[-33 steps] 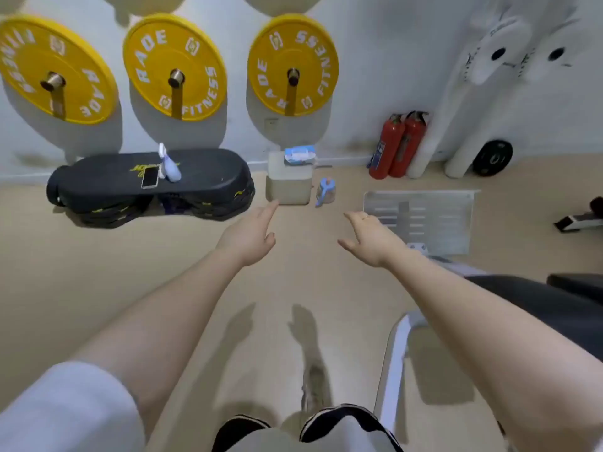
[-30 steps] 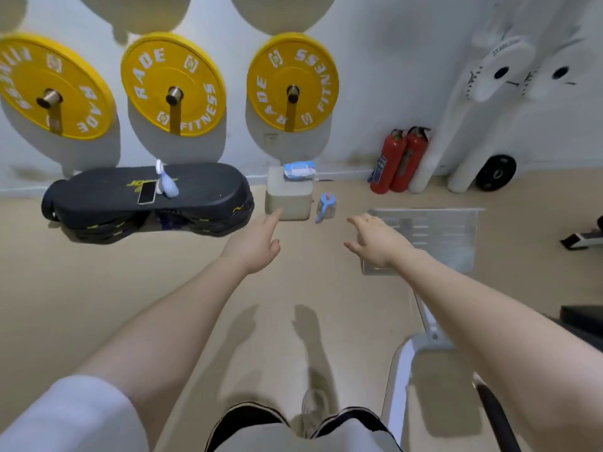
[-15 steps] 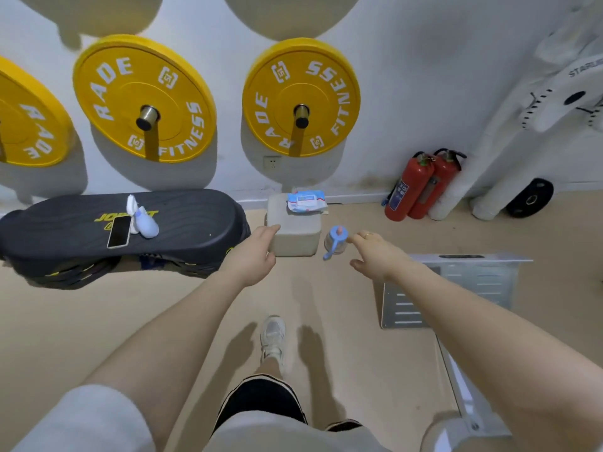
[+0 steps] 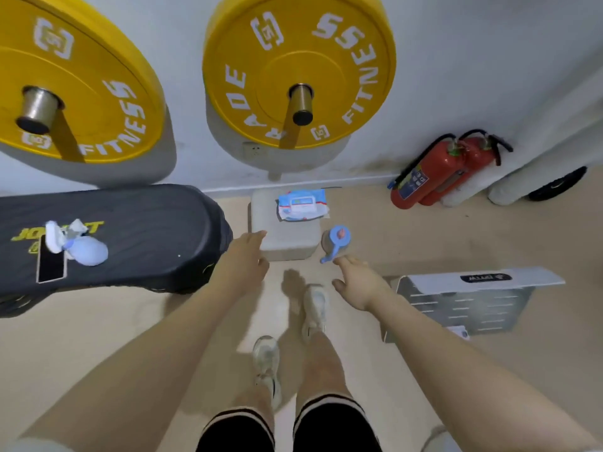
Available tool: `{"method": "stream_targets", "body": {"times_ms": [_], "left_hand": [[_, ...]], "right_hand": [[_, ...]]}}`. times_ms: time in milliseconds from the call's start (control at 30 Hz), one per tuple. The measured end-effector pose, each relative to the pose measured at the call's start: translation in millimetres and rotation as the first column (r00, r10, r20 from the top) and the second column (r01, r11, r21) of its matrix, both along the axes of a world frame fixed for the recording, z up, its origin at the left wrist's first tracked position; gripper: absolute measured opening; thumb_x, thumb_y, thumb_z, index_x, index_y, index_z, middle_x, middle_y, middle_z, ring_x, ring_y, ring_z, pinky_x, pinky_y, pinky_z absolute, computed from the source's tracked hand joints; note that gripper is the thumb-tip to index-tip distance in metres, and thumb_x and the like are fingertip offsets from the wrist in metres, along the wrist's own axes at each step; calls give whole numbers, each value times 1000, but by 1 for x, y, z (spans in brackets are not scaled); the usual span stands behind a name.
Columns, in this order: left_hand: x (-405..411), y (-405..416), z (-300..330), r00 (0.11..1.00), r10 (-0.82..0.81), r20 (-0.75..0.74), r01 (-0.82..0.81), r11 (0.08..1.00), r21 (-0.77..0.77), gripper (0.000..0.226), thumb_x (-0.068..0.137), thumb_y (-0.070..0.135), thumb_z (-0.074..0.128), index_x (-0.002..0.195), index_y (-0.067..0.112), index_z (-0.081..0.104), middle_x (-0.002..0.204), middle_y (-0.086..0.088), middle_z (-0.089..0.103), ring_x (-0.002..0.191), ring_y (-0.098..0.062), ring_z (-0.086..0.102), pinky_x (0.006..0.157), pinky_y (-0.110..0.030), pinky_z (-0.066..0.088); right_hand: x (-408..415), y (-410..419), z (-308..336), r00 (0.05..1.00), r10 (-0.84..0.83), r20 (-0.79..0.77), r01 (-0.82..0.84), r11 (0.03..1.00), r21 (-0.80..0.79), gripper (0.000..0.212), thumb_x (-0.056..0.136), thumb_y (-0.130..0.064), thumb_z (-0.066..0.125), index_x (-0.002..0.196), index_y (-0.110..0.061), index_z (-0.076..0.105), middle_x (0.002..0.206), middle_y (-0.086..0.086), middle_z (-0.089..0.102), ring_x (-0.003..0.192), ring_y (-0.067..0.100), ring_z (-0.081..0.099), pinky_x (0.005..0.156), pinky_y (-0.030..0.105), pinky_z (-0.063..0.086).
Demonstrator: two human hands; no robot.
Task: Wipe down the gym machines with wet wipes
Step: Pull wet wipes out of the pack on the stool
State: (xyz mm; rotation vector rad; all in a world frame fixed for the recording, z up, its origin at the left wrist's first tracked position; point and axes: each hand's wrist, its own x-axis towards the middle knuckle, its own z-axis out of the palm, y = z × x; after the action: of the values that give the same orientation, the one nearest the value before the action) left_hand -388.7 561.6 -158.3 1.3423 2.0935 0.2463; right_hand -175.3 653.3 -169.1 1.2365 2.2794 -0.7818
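A soft pack of wet wipes (image 4: 302, 204), white and blue with a closed flap on top, lies flat on the far part of a small pale block (image 4: 284, 236) on the floor by the wall. Nothing touches the pack; its wrapper looks slightly crumpled at the edges.

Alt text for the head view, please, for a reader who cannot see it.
Both hands, left and right, reach empty toward a wet wipes pack lying on a pale block by the wall, under yellow weight plates.
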Motion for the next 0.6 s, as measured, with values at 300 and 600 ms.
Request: {"method": "stream_targets", "body": {"times_ms": [300, 600], "left_hand": [[-22, 140, -215, 994, -41, -101, 47, 997, 55, 55, 88, 21, 40, 140, 7, 34, 140, -15, 42, 130, -31, 35, 103, -36, 29], [-35, 250, -397, 990, -54, -133, 90, 954, 286, 56, 86, 24, 60, 135, 2, 41, 151, -14, 29, 140, -25, 27, 109, -38, 29]], "right_hand": [[-63, 139, -213, 977, -153, -146, 155, 988, 4, 40, 91, -17, 49, 127, -3, 45, 132, 17, 48, 124, 30, 41, 100, 33, 34], [-104, 242, -372, 933, 103, -345, 27, 936, 352, 43, 91, -14, 46, 134, -8, 44, 145, 11, 39, 134, 29, 32, 108, 36, 26]]}}
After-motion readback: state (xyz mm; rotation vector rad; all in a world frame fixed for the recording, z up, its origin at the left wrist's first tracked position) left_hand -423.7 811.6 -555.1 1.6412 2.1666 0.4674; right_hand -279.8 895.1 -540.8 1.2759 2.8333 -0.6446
